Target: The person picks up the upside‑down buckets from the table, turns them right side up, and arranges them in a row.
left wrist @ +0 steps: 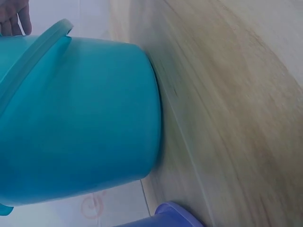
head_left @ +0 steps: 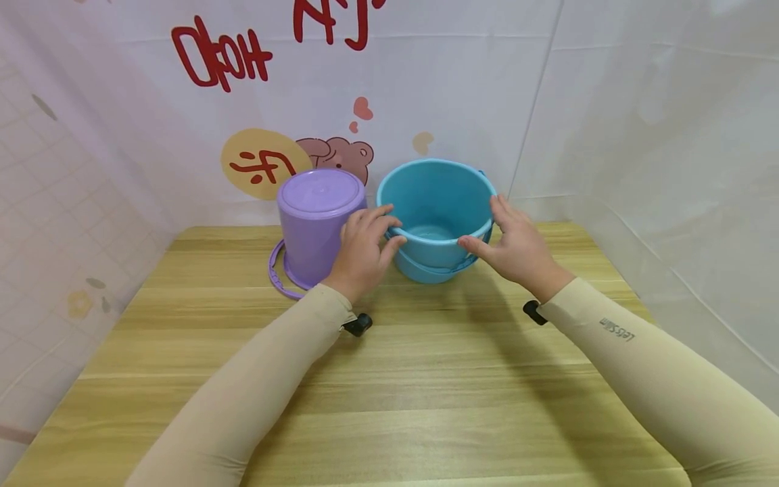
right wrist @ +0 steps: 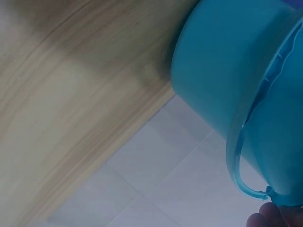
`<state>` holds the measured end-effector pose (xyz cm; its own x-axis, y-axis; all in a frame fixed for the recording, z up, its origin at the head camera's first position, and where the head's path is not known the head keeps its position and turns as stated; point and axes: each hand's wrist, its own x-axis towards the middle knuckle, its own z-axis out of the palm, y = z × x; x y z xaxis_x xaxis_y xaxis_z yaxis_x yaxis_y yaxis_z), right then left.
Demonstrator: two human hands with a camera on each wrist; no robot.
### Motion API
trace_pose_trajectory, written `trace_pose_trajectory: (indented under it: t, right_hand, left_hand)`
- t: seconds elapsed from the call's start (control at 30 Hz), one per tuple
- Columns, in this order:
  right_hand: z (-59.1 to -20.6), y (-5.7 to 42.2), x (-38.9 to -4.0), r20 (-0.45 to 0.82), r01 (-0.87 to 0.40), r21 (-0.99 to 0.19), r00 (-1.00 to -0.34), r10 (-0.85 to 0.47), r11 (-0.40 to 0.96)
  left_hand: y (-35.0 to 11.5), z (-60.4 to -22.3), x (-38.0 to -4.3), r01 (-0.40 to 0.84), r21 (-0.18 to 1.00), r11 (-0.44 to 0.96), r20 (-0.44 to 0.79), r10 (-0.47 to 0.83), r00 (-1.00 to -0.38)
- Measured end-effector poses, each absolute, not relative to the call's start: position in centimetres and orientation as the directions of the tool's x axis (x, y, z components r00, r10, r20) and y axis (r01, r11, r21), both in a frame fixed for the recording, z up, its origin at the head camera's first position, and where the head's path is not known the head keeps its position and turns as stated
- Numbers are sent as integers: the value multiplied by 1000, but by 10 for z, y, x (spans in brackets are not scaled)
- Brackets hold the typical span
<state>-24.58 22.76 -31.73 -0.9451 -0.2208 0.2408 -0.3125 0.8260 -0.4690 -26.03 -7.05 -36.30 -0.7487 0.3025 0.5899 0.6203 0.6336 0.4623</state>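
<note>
A blue bucket stands upright on the wooden table, its mouth up and its handle hanging down at the front. My left hand is at its left rim, fingertips reaching over the edge and thumb near the front. At the right rim my right hand touches with fingers extended along the outside and thumb on the front edge. The left wrist view shows the bucket's side and base on the table. In the right wrist view, fingertips of my right hand meet the bucket near the handle joint.
Close on the left, a purple bucket stands upside down, its handle lying on the table. Behind both hangs a white printed cloth. The wooden table stretches in front, with my sleeved forearms above it.
</note>
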Motion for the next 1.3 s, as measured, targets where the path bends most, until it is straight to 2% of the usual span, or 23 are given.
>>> trace_pose_trajectory:
  t: [0.6, 1.3]
  right_hand:
    - [-315, 227, -255, 139, -220, -565, -975, -171, 795]
    - [-319, 224, -259, 155, -185, -606, -981, -113, 774]
  left_hand:
    - [-51, -359, -268, 545, 575, 610, 529, 231, -816]
    - [-45, -359, -274, 530, 586, 613, 518, 220, -827]
